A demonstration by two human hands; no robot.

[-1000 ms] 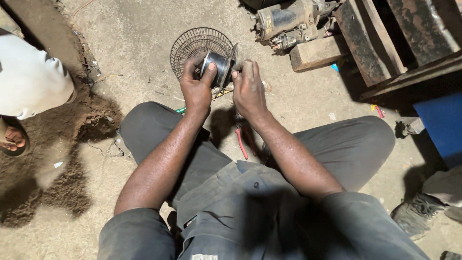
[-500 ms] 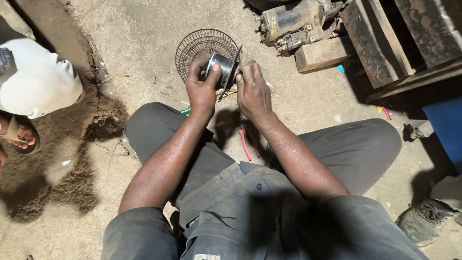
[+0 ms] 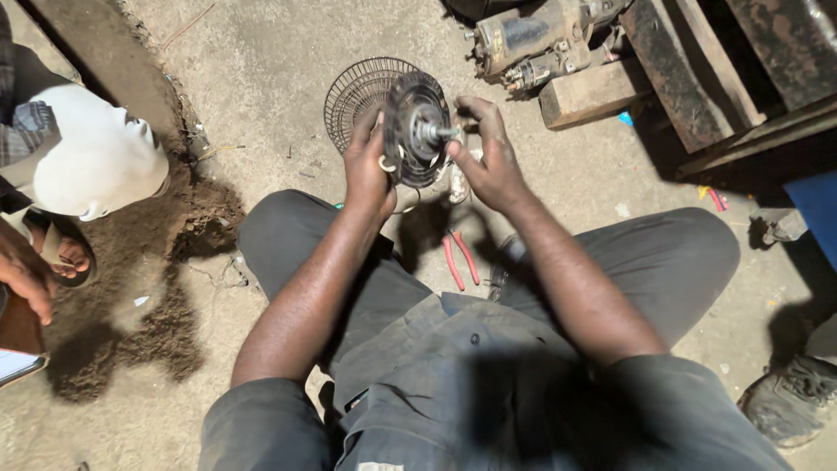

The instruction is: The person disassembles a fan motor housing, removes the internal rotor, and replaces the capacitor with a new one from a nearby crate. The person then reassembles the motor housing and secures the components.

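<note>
My left hand (image 3: 367,166) grips the rim of a round black fan motor housing (image 3: 410,133), held upright with its face turned toward me. A short metal shaft (image 3: 443,133) sticks out of its middle. My right hand (image 3: 489,157) pinches at that shaft with fingertips and thumb. Behind the motor a round wire fan guard (image 3: 357,91) lies flat on the concrete floor. Red-handled pliers (image 3: 459,258) lie on the floor between my knees, just below the hands.
Another person in a white garment (image 3: 91,161) crouches at the left, a hand (image 3: 26,277) and sandalled foot showing. A greasy motor (image 3: 532,39) and wooden block (image 3: 593,92) lie at the top right beside dark beams. A blue object (image 3: 815,205) and a shoe (image 3: 789,401) are at the right.
The motor housing has been turned so its dark round face and shaft point toward me; earlier its shiny cylindrical side showed. Both hands stayed on it.
</note>
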